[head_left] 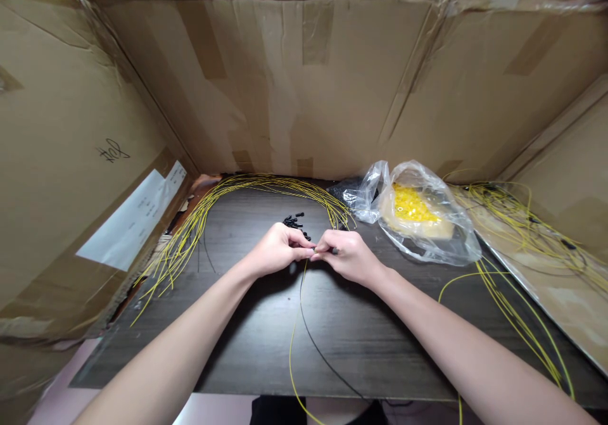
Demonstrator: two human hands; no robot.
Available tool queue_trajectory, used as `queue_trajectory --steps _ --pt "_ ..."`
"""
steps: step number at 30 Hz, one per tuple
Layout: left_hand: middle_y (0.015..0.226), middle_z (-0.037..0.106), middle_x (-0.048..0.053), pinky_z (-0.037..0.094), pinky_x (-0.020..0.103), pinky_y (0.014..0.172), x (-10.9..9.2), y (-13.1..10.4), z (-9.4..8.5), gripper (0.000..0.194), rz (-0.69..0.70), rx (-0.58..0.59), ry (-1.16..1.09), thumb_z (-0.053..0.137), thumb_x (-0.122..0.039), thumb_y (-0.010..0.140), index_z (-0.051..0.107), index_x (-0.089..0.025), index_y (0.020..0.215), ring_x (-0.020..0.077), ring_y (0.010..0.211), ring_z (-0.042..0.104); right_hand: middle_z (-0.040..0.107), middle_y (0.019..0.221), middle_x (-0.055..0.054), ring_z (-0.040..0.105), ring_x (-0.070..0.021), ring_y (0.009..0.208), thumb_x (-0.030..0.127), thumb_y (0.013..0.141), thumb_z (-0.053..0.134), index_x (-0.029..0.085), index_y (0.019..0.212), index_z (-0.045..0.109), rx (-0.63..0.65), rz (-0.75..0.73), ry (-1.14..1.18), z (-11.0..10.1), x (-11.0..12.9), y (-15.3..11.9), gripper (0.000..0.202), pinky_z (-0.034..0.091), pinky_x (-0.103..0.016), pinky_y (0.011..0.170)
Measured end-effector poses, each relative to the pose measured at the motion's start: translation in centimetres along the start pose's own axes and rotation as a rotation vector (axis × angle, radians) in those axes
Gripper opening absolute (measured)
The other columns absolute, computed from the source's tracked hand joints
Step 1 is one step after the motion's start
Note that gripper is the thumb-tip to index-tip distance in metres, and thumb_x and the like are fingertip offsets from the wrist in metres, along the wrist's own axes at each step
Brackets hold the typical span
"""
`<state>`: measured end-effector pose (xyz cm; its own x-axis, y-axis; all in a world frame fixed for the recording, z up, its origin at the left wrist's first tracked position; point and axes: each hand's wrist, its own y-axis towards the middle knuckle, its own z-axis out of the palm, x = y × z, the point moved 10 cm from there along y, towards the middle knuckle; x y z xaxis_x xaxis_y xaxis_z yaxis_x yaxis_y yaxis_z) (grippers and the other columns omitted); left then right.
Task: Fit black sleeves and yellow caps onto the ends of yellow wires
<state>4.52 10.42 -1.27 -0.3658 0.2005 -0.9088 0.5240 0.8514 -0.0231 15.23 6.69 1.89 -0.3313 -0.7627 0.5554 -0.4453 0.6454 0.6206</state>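
My left hand (279,247) and my right hand (346,254) meet over the middle of the dark tabletop, fingertips pinched together. Between them is the end of a thin yellow wire (291,349), which hangs down past the table's front edge. A dark wire (323,356) also runs down from the same spot. Whatever small piece sits at the fingertips is mostly covered. Just behind my left hand lies a small pile of black connector pieces (293,222).
A bundle of yellow wires (209,200) arcs along the back left. At the back right, a clear plastic bag (456,228) holds small yellow parts (411,204). More yellow wires (522,216) lie on cardboard at right. Cardboard walls (285,95) enclose the table (247,349).
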Motion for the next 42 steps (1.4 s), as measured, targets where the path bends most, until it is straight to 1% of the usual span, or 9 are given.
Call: queue_trajectory --steps 5,13,20,25,30,33,36,38,42 --pt "0.074 0.070 0.006 0.045 0.027 0.063 0.5 0.0 0.2 0.014 -0.017 0.011 -0.019 0.075 -0.023 0.070 0.079 -0.013 0.079 0.0159 0.067 0.061 0.061 0.069 -0.002 0.057 -0.0119 0.062 0.028 0.089 0.067 0.017 0.071 0.056 0.021 -0.030 -0.034 0.3 0.3 -0.1 0.024 0.044 -0.023 0.059" --pt "0.076 0.073 0.007 0.044 0.025 0.063 -0.8 -0.1 0.0 0.019 -0.026 0.036 -0.064 0.071 -0.027 0.077 0.078 -0.012 0.086 0.0143 0.066 0.060 0.061 0.069 -0.002 0.055 -0.0124 0.061 0.033 0.088 0.068 0.018 0.072 0.056 -0.015 0.041 -0.037 -0.6 -0.2 0.4 0.025 0.041 -0.024 0.059" --pt "0.080 0.076 0.008 0.049 0.027 0.068 0.7 0.1 -1.1 0.024 -0.088 -0.042 -0.166 0.078 -0.030 0.072 0.077 -0.013 0.089 0.0156 0.069 0.064 0.066 0.074 -0.002 0.057 -0.0122 0.064 0.035 0.087 0.069 0.017 0.079 0.062 0.015 0.101 -0.017 -0.7 -0.5 0.6 0.021 0.042 -0.023 0.059" --pt "0.078 0.075 0.008 0.049 0.027 0.066 0.5 0.2 -1.0 0.024 -0.060 -0.025 -0.196 0.079 -0.032 0.073 0.076 -0.012 0.086 0.0148 0.067 0.064 0.068 0.074 -0.002 0.059 -0.0119 0.066 0.032 0.091 0.064 0.017 0.078 0.065 0.054 0.127 -0.004 -0.5 -0.9 0.6 0.020 0.043 -0.023 0.064" --pt "0.081 0.075 0.009 0.050 0.027 0.067 -0.3 0.0 -0.7 0.025 0.006 -0.015 -0.212 0.078 -0.034 0.074 0.074 -0.012 0.086 0.0158 0.070 0.065 0.067 0.068 -0.002 0.061 -0.0111 0.060 0.033 0.096 0.055 0.016 0.077 0.066 0.140 0.250 0.149 0.8 -1.7 0.3 0.027 0.047 -0.024 0.064" --pt "0.082 0.075 0.008 0.051 0.028 0.071 -0.9 0.0 -0.9 0.024 0.045 -0.039 -0.234 0.078 -0.032 0.075 0.074 -0.012 0.087 0.0163 0.073 0.067 0.066 0.068 -0.003 0.061 -0.0112 0.056 0.042 0.094 0.055 0.015 0.079 0.064 0.141 0.423 0.377 1.6 -2.9 -0.2 0.032 0.048 -0.022 0.055" --pt "0.081 0.074 0.007 0.051 0.028 0.072 -1.2 0.0 -0.9 0.022 0.070 -0.043 -0.250 0.078 -0.030 0.076 0.074 -0.012 0.086 0.0158 0.073 0.067 0.065 0.065 -0.002 0.060 -0.0111 0.052 0.049 0.091 0.057 0.014 0.081 0.063 0.173 0.540 0.556 2.8 -3.5 -0.8 0.037 0.043 -0.020 0.046" --pt "0.080 0.074 0.007 0.051 0.028 0.072 -1.2 -0.1 -0.7 0.021 0.068 -0.028 -0.261 0.078 -0.030 0.076 0.073 -0.012 0.084 0.0159 0.072 0.067 0.063 0.062 -0.002 0.059 -0.0104 0.049 0.048 0.090 0.058 0.014 0.079 0.063 0.179 0.545 0.571 3.0 -3.5 -0.8 0.036 0.043 -0.019 0.045" --pt "0.081 0.074 0.009 0.051 0.030 0.073 -1.1 -0.2 -0.3 0.022 0.060 0.001 -0.273 0.078 -0.031 0.075 0.073 -0.011 0.083 0.0181 0.074 0.068 0.061 0.058 0.000 0.055 -0.0090 0.047 0.038 0.091 0.057 0.014 0.075 0.065 0.139 0.464 0.435 2.1 -3.0 -0.6 0.030 0.045 -0.020 0.049"
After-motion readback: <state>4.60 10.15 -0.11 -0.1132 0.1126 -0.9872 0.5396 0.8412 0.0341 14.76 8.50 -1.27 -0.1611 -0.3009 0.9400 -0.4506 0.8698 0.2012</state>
